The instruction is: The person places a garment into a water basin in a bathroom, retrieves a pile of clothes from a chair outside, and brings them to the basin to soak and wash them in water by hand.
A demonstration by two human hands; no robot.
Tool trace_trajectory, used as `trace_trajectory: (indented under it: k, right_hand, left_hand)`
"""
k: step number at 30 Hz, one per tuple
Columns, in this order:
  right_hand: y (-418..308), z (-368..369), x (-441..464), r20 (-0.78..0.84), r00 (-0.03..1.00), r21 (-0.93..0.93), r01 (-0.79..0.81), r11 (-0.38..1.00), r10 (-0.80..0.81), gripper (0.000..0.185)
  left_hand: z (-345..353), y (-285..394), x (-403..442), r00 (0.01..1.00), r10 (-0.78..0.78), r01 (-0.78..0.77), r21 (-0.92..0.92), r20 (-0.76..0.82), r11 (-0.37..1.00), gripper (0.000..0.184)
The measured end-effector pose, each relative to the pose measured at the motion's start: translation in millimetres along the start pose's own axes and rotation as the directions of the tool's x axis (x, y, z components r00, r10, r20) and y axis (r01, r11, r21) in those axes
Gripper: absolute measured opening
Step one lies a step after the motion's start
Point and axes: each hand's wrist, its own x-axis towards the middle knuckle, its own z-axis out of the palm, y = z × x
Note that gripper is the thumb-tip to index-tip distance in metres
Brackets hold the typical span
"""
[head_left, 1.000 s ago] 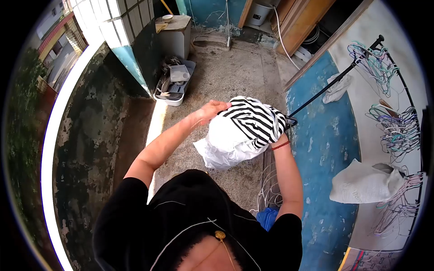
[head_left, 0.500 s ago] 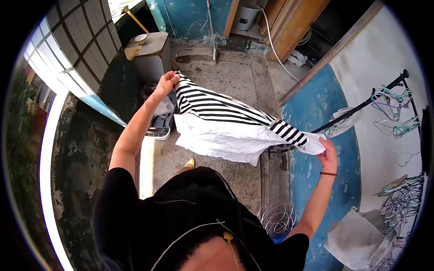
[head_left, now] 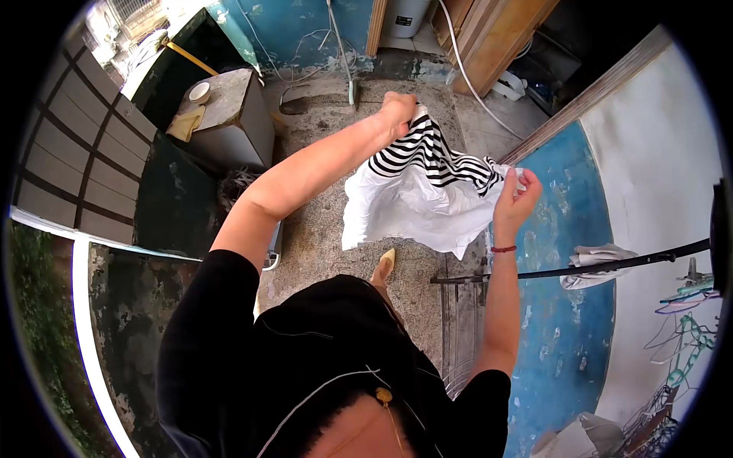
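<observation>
Black-and-white striped garment (head_left: 434,156): left hand (head_left: 398,114) gripping, right hand (head_left: 518,198) pinching, opposite ends; apparently being straightened, next move needing even tension.

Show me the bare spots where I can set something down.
The cabinet top is bare right of the bowl and yellow cloth. Floor is bare between cabinet and striped garment, though the left forearm crosses above. Hangers crowd the right edge.

The one camera sits on the person's head and looks forward and down, close over the black shirt (head_left: 328,359), with the floor (head_left: 317,237) farther off. Dark, round edges maybe hide some corners.
</observation>
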Motion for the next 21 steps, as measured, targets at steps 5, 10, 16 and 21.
trace_trajectory:
  k: [5, 10, 16, 21]
  right_hand:
    - [30, 111, -38, 0.386, 0.922, 0.016, -0.036, 0.999, 0.027, 0.043]
    - [124, 164, 74, 0.683, 0.606, 0.529, -0.795, 0.297, 0.407, 0.029]
    - [169, 192, 194, 0.841, 0.488, 0.529, -0.832, -0.167, 0.235, 0.033]
    - [190, 265, 247, 0.882, 0.409, 0.440, -0.893, -0.099, 0.233, 0.025]
  left_hand:
    - [114, 29, 6, 0.997, 0.040, -0.031, -0.120, 0.073, 0.992, 0.005]
    - [158, 75, 75, 0.937, 0.270, -0.263, -0.061, 0.222, 0.963, 0.012]
    - [87, 57, 182, 0.851, 0.524, -0.490, 0.395, 0.023, 0.777, 0.031]
    - [91, 11, 242, 0.878, -0.181, -0.098, 0.538, 0.442, 0.838, 0.086]
